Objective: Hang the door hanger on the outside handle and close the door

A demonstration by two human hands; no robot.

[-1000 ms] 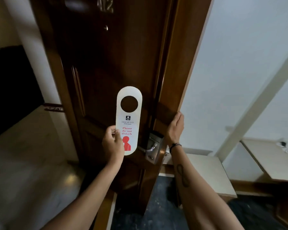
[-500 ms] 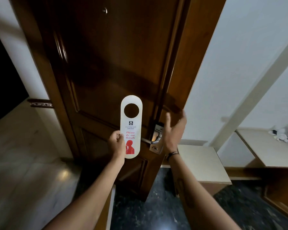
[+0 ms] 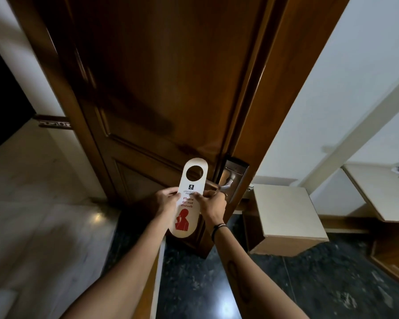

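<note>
A white door hanger (image 3: 186,217) with a round hole at its top and red "Please do not disturb" print is held upright in front of the dark wooden door (image 3: 161,88). My left hand (image 3: 167,201) grips its left edge and my right hand (image 3: 211,203) grips its right edge, both at mid-height. The metal lever handle (image 3: 225,184) on its lock plate (image 3: 236,173) sits just right of the hanger's hole, partly behind my right hand. The door stands ajar, its edge facing me.
A low beige box-like stand (image 3: 286,215) sits right of the door against the white wall (image 3: 332,88). A beige counter (image 3: 382,196) with small items lies at far right. Pale floor (image 3: 32,203) spreads to the left, dark speckled floor (image 3: 309,284) below.
My right hand left the door edge and took hold of the hanger's right side. The hanger sank lower and nearer the handle, and the view tilted down.
</note>
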